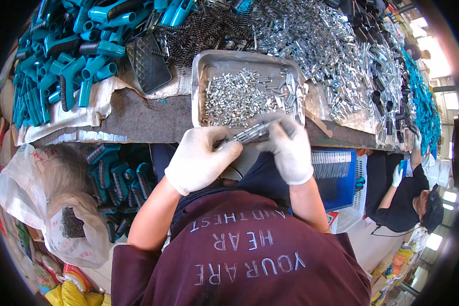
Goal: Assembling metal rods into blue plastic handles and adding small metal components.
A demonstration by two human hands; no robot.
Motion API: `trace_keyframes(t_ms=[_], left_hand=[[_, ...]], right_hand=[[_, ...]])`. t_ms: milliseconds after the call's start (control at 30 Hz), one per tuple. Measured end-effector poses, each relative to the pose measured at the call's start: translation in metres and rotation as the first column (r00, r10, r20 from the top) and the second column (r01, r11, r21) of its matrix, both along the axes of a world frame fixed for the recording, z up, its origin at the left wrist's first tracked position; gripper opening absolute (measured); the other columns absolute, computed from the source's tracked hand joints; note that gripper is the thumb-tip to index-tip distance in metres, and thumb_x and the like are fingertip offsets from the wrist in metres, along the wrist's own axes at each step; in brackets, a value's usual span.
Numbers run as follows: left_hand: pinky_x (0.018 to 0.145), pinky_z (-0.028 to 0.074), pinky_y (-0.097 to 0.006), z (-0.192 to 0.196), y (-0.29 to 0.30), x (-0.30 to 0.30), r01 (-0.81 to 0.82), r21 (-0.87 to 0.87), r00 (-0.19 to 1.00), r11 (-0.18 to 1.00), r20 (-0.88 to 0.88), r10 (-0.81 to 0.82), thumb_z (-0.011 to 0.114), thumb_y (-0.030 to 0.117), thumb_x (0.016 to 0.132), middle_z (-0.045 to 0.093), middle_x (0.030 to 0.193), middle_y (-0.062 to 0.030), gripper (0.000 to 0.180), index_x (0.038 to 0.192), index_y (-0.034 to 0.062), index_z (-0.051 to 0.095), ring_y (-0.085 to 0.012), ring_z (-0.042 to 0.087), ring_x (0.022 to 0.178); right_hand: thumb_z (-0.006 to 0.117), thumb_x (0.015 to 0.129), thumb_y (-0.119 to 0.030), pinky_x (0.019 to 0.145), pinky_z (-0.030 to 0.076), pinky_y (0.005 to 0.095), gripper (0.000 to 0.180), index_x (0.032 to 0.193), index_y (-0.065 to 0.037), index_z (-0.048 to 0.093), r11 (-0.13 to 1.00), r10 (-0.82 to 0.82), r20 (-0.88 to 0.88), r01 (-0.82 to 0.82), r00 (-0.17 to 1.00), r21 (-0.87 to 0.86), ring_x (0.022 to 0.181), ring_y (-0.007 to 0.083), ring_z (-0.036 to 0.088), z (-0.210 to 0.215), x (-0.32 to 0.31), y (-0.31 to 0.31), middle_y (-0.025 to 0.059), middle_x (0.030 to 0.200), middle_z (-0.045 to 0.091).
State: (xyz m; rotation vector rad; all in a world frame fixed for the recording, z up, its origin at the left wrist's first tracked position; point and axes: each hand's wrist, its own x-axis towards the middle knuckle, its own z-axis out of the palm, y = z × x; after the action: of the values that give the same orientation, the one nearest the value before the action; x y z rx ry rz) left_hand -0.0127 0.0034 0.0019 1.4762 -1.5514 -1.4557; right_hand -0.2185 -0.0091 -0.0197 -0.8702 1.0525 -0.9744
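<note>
While both gloved hands meet just below the bench edge, the left hand (pixel 201 159) closes its grip round the near end of a slim metal part (pixel 250 133), and the right hand (pixel 289 150) pinches the far end, fingers curled shut on it. That part lies level between them, over the person's lap and just short of the bench (pixel 148 120) front, so open room is small: the edge ahead, the body behind. Directly beyond sits a steel tray (pixel 211 64) holding a heap of small silver fittings (pixel 239 97). Teal plastic handles (pixel 61 56) pile up on the left, black springs (pixel 194 30) behind the tray, loose metal pieces (pixel 331 51) to the right. Under the bench a white bag (pixel 30 188) slumps beside more teal handles.
</note>
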Motion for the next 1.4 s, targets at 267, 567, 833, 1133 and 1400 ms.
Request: trace_keyframes(t_ms=[267, 567, 833, 1133, 1400], left_hand=[[0.057, 0.045, -0.029, 0.007, -0.007, 0.015, -0.015, -0.021, 1.000, 1.000, 0.008, 0.015, 0.062, 0.023, 0.084, 0.059, 0.063, -0.0073, 0.028, 0.085, -0.0043, 0.068, -0.0112, 0.056, 0.060], [0.062, 0.047, -0.035, -0.004, -0.012, 0.047, -0.146, -0.120, 0.981, 0.982, 0.110, 0.159, 0.063, 0.029, 0.084, 0.060, 0.064, -0.0130, 0.035, 0.086, -0.0051, 0.068, -0.0178, 0.059, 0.063], [0.058, 0.045, -0.032, -0.055, -0.012, 0.075, -0.311, -0.159, 0.930, 0.937, 0.151, 0.334, 0.062, 0.027, 0.086, 0.060, 0.061, -0.0092, 0.032, 0.078, -0.0037, 0.065, -0.0135, 0.058, 0.058], [0.051, 0.042, -0.027, -0.053, -0.015, 0.076, -0.328, 0.006, 0.945, 0.945, -0.004, 0.328, 0.062, 0.026, 0.088, 0.059, 0.061, -0.0025, 0.028, 0.079, -0.0005, 0.067, -0.0091, 0.054, 0.054], [0.044, 0.037, -0.022, -0.045, -0.011, 0.081, -0.318, 0.158, 0.940, 0.935, -0.078, 0.333, 0.060, 0.027, 0.090, 0.058, 0.065, -0.0006, 0.027, 0.085, 0.0016, 0.067, -0.0061, 0.050, 0.050]], right_hand=[[0.043, 0.104, -0.021, 0.073, 0.057, 0.0268, 0.036, 0.128, 0.003, 0.056, 1.000, 0.028, 0.022, -0.028, 0.999, 0.014, 0.095, 0.0178, 0.068, 0.007, 0.022, -0.008, 0.0105, 0.111, 0.066], [0.047, 0.102, -0.023, 0.069, 0.057, 0.0282, 0.042, 0.133, 0.002, 0.054, 0.953, -0.085, -0.363, -0.031, 0.928, -0.302, 0.083, 0.0182, 0.069, 0.015, 0.022, -0.065, 0.0144, 0.113, 0.067], [0.064, 0.086, -0.024, 0.095, 0.049, 0.0389, 0.029, 0.113, -0.013, 0.068, 0.377, -0.464, -0.728, -0.632, 0.504, -0.678, 0.105, 0.0313, 0.062, 0.040, 0.116, -0.194, 0.0131, 0.119, 0.062], [0.055, 0.085, -0.018, 0.103, 0.036, 0.0501, 0.024, 0.099, -0.013, 0.073, 0.348, -0.785, -0.619, -0.846, -0.027, -0.404, 0.121, 0.0264, 0.052, 0.020, 0.165, -0.266, 0.0107, 0.127, 0.058], [0.063, 0.087, -0.032, 0.086, 0.049, 0.0406, 0.035, 0.106, -0.002, 0.063, 0.643, -0.515, -0.821, -0.523, 0.245, -0.560, 0.095, 0.0325, 0.064, 0.091, 0.069, -0.191, 0.0178, 0.101, 0.065]])
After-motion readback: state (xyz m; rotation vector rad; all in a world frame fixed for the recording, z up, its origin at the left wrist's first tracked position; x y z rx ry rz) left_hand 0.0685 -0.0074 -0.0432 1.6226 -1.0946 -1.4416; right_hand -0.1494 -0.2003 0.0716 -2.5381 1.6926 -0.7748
